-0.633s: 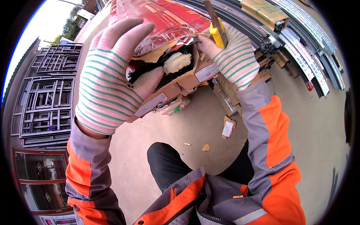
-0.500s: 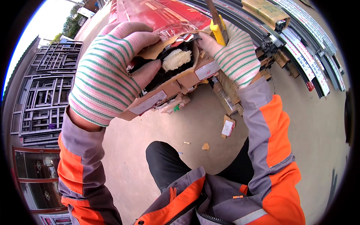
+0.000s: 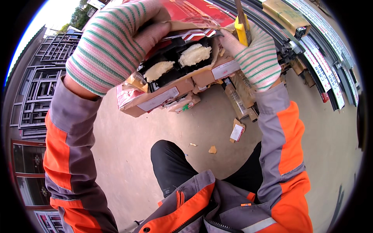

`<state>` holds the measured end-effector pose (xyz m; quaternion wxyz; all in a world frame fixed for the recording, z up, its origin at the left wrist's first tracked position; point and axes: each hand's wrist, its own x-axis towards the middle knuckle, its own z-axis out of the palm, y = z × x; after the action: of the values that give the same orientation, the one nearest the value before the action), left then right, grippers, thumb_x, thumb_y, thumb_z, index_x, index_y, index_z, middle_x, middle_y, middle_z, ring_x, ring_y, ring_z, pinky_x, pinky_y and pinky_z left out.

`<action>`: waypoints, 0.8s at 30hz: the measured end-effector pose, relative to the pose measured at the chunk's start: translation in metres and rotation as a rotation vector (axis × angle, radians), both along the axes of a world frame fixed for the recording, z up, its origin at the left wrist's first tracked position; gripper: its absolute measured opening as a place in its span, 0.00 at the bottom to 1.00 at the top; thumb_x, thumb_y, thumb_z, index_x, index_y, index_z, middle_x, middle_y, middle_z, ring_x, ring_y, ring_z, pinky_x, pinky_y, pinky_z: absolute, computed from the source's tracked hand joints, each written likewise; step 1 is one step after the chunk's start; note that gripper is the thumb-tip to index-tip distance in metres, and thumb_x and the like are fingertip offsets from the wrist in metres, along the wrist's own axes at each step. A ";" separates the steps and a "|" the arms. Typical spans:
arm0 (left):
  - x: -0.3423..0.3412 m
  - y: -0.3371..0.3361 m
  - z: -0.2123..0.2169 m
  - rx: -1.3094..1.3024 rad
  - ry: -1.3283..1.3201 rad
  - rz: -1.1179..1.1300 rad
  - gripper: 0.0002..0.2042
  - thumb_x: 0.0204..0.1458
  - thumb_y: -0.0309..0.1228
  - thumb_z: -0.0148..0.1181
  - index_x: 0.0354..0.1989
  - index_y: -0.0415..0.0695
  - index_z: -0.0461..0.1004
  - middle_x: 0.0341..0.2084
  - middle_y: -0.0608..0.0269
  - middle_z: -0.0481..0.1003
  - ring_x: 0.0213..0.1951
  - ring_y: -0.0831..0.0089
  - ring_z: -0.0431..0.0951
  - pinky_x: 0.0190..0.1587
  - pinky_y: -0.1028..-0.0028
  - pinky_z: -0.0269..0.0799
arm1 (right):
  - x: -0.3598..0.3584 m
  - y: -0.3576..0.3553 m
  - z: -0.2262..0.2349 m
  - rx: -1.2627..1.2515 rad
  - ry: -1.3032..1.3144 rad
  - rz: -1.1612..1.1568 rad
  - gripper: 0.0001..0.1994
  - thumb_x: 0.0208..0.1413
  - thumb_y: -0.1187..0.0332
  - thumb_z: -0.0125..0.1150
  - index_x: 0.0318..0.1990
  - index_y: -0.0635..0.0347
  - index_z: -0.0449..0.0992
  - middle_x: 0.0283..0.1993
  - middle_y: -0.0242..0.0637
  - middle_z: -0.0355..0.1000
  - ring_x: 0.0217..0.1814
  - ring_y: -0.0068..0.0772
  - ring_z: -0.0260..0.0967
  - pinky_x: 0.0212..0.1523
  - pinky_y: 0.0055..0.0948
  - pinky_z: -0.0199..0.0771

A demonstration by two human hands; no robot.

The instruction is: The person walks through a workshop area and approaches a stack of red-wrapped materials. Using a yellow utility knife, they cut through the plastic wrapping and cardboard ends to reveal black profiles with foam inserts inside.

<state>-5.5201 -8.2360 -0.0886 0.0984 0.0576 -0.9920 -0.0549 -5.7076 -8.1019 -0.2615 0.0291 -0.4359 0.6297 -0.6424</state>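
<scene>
My left hand (image 3: 112, 42), in a striped knit glove, grips the near end of a long bundle (image 3: 175, 73) wrapped in cardboard and red plastic film. The wrapping is torn open there, showing black profiles with two pale foam plugs (image 3: 194, 55). My right hand (image 3: 254, 54), also gloved, holds a yellow utility knife (image 3: 241, 29) against the right side of the bundle's end, blade pointing up. White labels are stuck on the cardboard below the opening.
Scraps of cardboard and labels (image 3: 237, 132) lie on the concrete floor near my knee. Long wrapped profile bundles (image 3: 311, 50) lie stacked at the right. Metal window grilles (image 3: 35, 93) lean at the left.
The bundle's end has come closer and lower in view, with the torn opening and foam plugs more exposed. My left hand has slid up over the top of the wrapping.
</scene>
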 end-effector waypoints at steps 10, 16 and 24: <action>-0.050 -0.032 -0.006 -0.427 0.343 -0.184 0.05 0.60 0.31 0.58 0.37 0.43 0.77 0.29 0.51 0.76 0.35 0.53 0.78 0.40 0.61 0.74 | 0.003 0.010 0.015 -0.020 -0.023 0.033 0.12 0.60 0.67 0.68 0.47 0.63 0.80 0.37 0.31 0.79 0.35 0.18 0.76 0.36 0.21 0.78; -0.052 -0.034 -0.007 -0.258 0.141 -0.006 0.07 0.63 0.33 0.56 0.37 0.45 0.77 0.30 0.52 0.77 0.36 0.56 0.79 0.41 0.63 0.75 | 0.010 0.001 0.003 -0.120 -0.099 0.092 0.14 0.61 0.63 0.69 0.49 0.62 0.79 0.36 0.32 0.80 0.35 0.19 0.76 0.37 0.22 0.78; -0.061 -0.030 -0.010 -0.182 0.129 0.151 0.09 0.64 0.35 0.57 0.41 0.45 0.80 0.33 0.53 0.80 0.39 0.57 0.81 0.45 0.64 0.75 | 0.011 0.004 0.002 -0.126 -0.130 0.098 0.11 0.63 0.65 0.68 0.47 0.60 0.79 0.37 0.30 0.79 0.36 0.17 0.76 0.34 0.20 0.78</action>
<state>-5.5811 -8.2660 -0.0990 0.1706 0.1192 -0.9773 0.0394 -5.6971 -8.0978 -0.2591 0.0738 -0.4244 0.5628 -0.7055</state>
